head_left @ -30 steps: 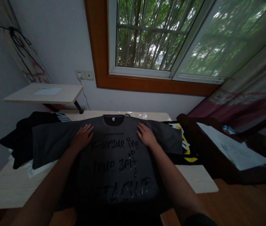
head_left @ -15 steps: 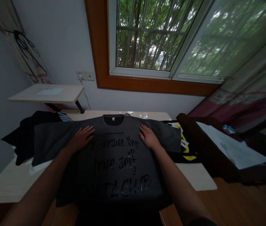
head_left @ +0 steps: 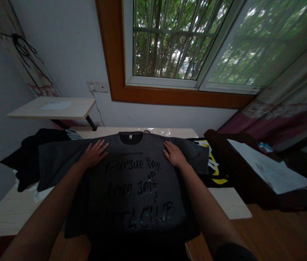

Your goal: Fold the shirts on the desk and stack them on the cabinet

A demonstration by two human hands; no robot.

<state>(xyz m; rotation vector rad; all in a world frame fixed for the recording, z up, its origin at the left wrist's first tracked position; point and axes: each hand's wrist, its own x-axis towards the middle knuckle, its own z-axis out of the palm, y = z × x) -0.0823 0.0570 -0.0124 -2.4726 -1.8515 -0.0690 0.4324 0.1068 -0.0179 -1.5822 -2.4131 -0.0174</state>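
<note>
A dark grey T-shirt (head_left: pixel 134 177) with black lettering lies spread on the light wooden desk (head_left: pixel 232 203), its collar toward the window and its hem hanging over the front edge. My left hand (head_left: pixel 93 153) rests flat on the shirt near the left shoulder, fingers stretched out. On the opposite shoulder lies my right hand (head_left: pixel 174 153), palm down, fingers extended. Neither hand grips the cloth. Both sleeves reach outward over other clothes.
Black garments (head_left: pixel 31 156) are heaped at the left, below a raised shelf (head_left: pixel 80 108). A black and yellow garment (head_left: pixel 218 177) lies at the right. Farther right, a white sheet (head_left: pixel 267 166) lies on a dark brown surface. A window (head_left: pixel 175 43) stands behind the desk.
Both hands have shifted slightly on the shirt, the left a little farther up toward the shoulder and the right slightly to the right. The shirt stays spread out.
</note>
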